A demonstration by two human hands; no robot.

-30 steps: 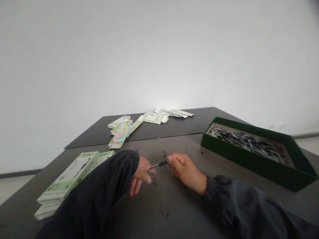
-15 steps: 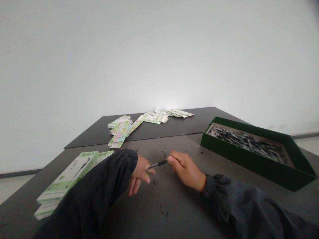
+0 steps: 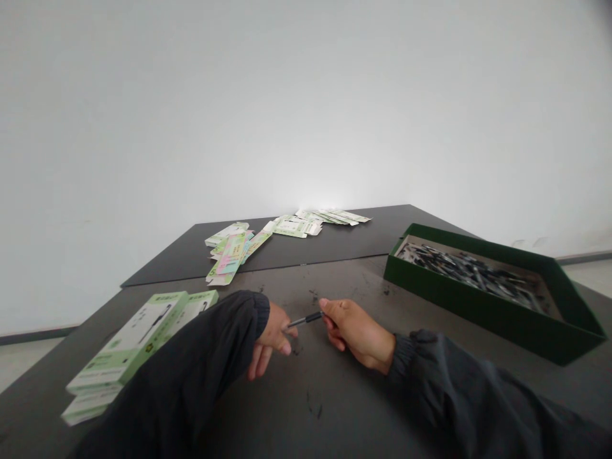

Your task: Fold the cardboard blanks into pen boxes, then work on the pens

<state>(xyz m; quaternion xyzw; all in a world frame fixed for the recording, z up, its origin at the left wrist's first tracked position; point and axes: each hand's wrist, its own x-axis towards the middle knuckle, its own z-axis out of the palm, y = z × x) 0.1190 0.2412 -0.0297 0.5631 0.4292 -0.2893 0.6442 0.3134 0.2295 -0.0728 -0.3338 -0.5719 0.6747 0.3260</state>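
A slim pen (image 3: 305, 319) with a clear barrel and a black grip is held between my two hands, above the dark table (image 3: 306, 408). The fingers of my left hand (image 3: 272, 335) close round its barrel end, while the lower fingers hang loose. My right hand (image 3: 356, 331) pinches the black end between thumb and forefinger; the tip there is hidden by the fingers. To the right stands a green box (image 3: 478, 312) holding a heap of pens (image 3: 468, 271).
White-and-green pen cartons (image 3: 131, 341) lie stacked at the left, partly behind my left sleeve. Flattened cartons (image 3: 234, 252) lie in a loose pile farther back, with more flat cartons (image 3: 299, 226) near the wall. Dark smudges mark the tabletop.
The pen and both hands have dropped slightly. My right hand has turned a little, and its lower fingers now show beneath the thumb. Both hands still hold the pen.
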